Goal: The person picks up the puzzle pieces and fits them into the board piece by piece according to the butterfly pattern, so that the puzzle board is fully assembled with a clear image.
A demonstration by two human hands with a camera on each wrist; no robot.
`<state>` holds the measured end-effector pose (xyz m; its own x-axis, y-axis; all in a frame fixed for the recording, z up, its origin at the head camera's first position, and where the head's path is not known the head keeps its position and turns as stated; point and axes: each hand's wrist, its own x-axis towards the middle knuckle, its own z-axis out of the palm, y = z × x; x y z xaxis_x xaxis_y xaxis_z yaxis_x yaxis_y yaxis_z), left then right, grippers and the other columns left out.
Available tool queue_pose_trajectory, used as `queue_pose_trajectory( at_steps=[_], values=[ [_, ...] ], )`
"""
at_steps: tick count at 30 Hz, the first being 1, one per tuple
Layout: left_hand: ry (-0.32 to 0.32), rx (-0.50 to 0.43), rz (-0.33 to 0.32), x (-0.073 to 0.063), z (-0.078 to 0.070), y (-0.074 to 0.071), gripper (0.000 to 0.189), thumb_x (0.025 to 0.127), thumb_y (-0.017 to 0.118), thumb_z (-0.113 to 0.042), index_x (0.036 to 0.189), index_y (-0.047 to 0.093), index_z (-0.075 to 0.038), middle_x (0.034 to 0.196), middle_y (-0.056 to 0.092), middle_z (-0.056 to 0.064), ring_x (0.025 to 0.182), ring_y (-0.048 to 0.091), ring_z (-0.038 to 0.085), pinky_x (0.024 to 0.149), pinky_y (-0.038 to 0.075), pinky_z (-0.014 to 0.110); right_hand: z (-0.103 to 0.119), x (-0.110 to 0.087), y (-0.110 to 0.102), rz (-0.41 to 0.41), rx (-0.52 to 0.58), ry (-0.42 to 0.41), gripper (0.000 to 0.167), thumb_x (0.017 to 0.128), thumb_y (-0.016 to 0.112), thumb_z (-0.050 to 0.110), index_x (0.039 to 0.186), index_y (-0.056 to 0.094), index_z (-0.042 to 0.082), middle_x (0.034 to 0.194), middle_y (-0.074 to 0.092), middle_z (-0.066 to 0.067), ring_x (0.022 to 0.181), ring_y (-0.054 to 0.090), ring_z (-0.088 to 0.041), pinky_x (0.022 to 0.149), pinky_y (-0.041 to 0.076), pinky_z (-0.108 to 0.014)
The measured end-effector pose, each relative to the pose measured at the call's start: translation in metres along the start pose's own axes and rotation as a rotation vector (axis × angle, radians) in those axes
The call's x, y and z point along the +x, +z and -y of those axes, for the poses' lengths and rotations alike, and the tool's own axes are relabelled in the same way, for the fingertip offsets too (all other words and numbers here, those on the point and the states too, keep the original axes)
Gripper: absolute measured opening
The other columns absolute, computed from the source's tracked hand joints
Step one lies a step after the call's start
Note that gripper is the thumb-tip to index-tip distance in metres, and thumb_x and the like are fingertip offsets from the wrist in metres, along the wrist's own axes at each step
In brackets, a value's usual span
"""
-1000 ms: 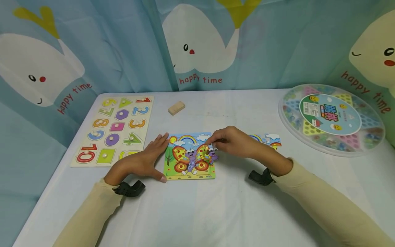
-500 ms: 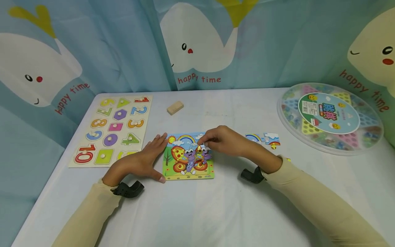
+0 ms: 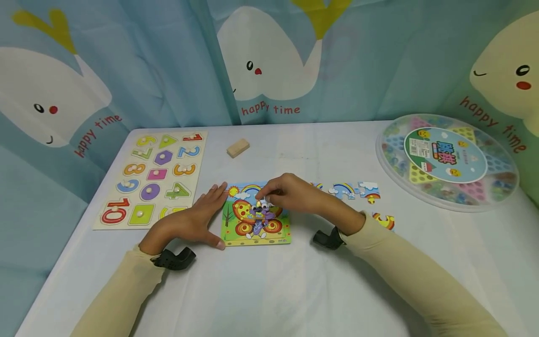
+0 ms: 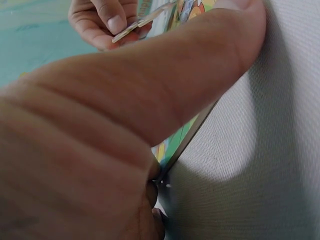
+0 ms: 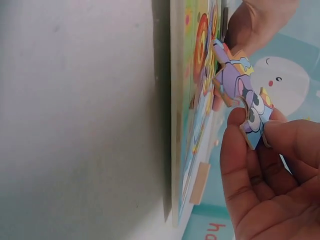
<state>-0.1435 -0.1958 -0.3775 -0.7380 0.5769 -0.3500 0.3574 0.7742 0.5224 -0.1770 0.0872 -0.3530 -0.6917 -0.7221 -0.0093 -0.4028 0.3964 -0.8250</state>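
Puzzle piece [image 5: 233, 80] | pinched in right hand [image 3: 288, 192], thumb against fingers | long axis runs from fingertips toward the person, tilted | puzzle board [image 3: 230, 238] beneath grip, contact unclear | left hand [image 3: 200, 216] farther, spread at board's edge left of grip

White table [image 3: 261, 290], and look: far left corner, a cream number board [image 3: 169, 179] blazing red, orange, green, blue, purple! Far right corner, the round box [image 3: 446, 157], dotted triangles in pink, yellow, blue! Between near and far edges, a purple puzzle piece [image 5: 232, 80]; butterfly board [image 3: 242, 210], red-spotted yellow wings!
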Motion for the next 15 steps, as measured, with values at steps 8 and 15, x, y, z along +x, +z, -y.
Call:
queue_pose_trajectory(
  at_steps=[8, 15],
  values=[
    [0.013, -0.018, -0.003, -0.001, 0.000, -0.001, 0.125, 0.070, 0.086, -0.042, 0.156, 0.003, -0.003, 0.162, -0.011, 0.009, 0.146, -0.014, 0.028, 0.116, -0.002, 0.052, 0.005, 0.005, 0.005, 0.024, -0.032, 0.012, 0.022, 0.096, 0.055, -0.002, 0.109, 0.072, 0.003, 0.107, 0.069, -0.004, 0.081, 0.055, -0.015, 0.068, 0.047, -0.025],
    [0.017, -0.014, -0.003, -0.001, 0.000, -0.001, 0.125, 0.071, 0.086, -0.043, 0.156, 0.003, -0.003, 0.162, -0.011, 0.009, 0.146, -0.014, 0.028, 0.116, -0.002, 0.052, 0.007, 0.012, 0.010, 0.034, -0.117, -0.033, 0.023, 0.095, 0.056, -0.002, 0.109, 0.073, 0.003, 0.107, 0.070, -0.002, 0.082, 0.055, -0.013, 0.070, 0.046, -0.024]
  ],
)
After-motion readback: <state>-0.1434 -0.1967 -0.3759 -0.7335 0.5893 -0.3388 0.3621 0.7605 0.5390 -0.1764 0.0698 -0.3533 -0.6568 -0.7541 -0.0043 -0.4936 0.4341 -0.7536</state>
